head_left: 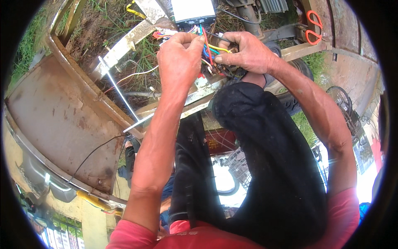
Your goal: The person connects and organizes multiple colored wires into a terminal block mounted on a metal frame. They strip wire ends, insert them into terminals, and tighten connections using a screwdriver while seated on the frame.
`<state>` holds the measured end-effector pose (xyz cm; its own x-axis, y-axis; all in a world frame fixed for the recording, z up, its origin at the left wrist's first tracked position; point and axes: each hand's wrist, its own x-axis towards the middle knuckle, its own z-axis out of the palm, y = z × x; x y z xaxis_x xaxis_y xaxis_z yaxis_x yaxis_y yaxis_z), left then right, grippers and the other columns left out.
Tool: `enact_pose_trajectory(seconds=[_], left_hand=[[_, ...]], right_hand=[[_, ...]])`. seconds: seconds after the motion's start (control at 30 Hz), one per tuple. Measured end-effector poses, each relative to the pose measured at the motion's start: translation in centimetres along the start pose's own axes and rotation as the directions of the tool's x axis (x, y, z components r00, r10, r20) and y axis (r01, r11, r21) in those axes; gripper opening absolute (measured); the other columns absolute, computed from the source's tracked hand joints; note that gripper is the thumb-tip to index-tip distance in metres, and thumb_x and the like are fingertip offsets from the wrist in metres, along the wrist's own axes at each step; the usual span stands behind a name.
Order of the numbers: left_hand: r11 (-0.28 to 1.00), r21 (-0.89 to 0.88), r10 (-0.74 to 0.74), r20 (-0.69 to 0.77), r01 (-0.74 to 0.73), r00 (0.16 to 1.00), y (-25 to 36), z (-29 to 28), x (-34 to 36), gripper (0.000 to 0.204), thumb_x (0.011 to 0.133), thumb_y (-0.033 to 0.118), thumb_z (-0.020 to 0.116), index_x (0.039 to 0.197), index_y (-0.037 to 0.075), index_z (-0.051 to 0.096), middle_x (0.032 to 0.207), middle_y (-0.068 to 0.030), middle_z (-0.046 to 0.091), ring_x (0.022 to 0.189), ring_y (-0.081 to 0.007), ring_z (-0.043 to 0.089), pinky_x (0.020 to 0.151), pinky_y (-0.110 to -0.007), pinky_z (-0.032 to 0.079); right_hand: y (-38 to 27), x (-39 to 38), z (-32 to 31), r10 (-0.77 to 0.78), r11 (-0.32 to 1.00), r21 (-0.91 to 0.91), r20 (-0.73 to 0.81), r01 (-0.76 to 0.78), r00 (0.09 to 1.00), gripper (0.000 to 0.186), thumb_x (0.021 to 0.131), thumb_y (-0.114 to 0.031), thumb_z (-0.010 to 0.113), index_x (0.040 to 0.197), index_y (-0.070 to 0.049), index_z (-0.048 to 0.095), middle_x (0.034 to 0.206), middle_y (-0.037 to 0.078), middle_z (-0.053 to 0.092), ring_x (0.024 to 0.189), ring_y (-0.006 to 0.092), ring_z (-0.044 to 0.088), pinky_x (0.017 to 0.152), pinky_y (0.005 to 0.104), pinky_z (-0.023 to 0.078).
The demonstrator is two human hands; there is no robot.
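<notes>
Red shirt [207, 240] nearest; left hand [180, 58] pinching wires [207, 46], right hand [248, 52] curled.

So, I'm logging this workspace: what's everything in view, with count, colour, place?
box: one, white-topped, top centre
wires: several, mixed colours, below the box
scissors: one, orange handles, upper right
T-shaped rod: one, silvery, left of centre
frame rails: several, rust-brown, left
flat panel: one, brownish, left
tyre: at least one, dark, right of centre
grass: patches, green, mostly upper left
the rest: too blurred to count
trousers: one pair, black, centre
sleeves: two, red, bottom edge
left hand: one, bare, at wires
right hand: one, bare, at wires
</notes>
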<state>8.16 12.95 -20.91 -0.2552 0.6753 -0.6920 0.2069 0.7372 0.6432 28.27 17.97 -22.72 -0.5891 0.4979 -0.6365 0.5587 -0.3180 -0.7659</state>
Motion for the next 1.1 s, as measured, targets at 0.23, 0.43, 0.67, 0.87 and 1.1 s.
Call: enact_pose_trajectory(seconds=[0.23, 0.43, 0.67, 0.87, 1.1], left_hand=[[0.947, -0.292, -0.119, 0.064, 0.133, 0.991, -0.9, -0.1, 0.8, 0.022, 0.090, 0.019, 0.074, 0.088, -0.003, 0.073, 0.073, -0.0026, 0.065, 0.062, -0.0088, 0.055, 0.057, -0.027, 0.045], [0.861, -0.480, -0.149, 0.080, 0.169, 0.986, -1.6, -0.4, 1.0, 0.019, 0.091, 0.017, 0.074, 0.092, -0.002, 0.071, 0.072, 0.0001, 0.062, 0.060, -0.0064, 0.051, 0.054, -0.022, 0.041], [0.838, -0.521, -0.134, 0.091, 0.162, 0.987, -2.6, -0.5, 1.6, 0.018, 0.090, 0.016, 0.076, 0.093, -0.001, 0.071, 0.073, 0.0001, 0.062, 0.060, -0.0067, 0.052, 0.054, -0.022, 0.042], [0.872, -0.462, -0.136, 0.087, 0.161, 0.987, -2.5, -0.6, 1.4, 0.015, 0.092, 0.014, 0.074, 0.095, 0.000, 0.070, 0.072, 0.0022, 0.059, 0.060, -0.0066, 0.049, 0.055, -0.023, 0.040], [0.894, -0.421, -0.150, 0.046, 0.155, 0.988, -2.9, -0.2, 1.4, 0.017, 0.091, 0.016, 0.075, 0.095, 0.000, 0.070, 0.073, 0.0022, 0.059, 0.060, -0.0061, 0.049, 0.055, -0.023, 0.040]], right_hand=[[-0.4, 0.0, -0.3, 0.031, 0.997, -0.072, 0.004, -0.030, 1.000, 0.039, 0.084, -0.034, 0.081, 0.093, 0.002, 0.068, 0.081, 0.010, 0.068, 0.077, 0.0158, 0.061, 0.075, 0.0359, 0.051], [-0.4, 0.1, -0.5, 0.031, 0.996, -0.078, 0.003, -0.031, 1.000, 0.038, 0.084, -0.034, 0.081, 0.092, 0.001, 0.068, 0.080, 0.009, 0.067, 0.076, 0.0148, 0.060, 0.074, 0.0349, 0.050], [0.1, 0.3, -0.3, 0.037, 0.999, -0.024, 0.004, -0.037, 0.999, 0.038, 0.083, -0.032, 0.081, 0.089, 0.001, 0.065, 0.077, 0.008, 0.063, 0.074, 0.0140, 0.056, 0.072, 0.0342, 0.049], [-0.3, 0.3, -0.4, 0.042, 0.993, -0.112, -0.012, -0.043, 0.999, 0.042, 0.082, -0.034, 0.081, 0.088, 0.002, 0.061, 0.076, 0.010, 0.061, 0.074, 0.0151, 0.055, 0.072, 0.0351, 0.049], [-1.4, 0.1, -0.4, 0.115, 0.993, -0.030, 0.026, -0.115, 0.993, 0.038, 0.084, -0.031, 0.081, 0.092, 0.003, 0.064, 0.083, 0.006, 0.066, 0.079, 0.0101, 0.059, 0.074, 0.0309, 0.051]])
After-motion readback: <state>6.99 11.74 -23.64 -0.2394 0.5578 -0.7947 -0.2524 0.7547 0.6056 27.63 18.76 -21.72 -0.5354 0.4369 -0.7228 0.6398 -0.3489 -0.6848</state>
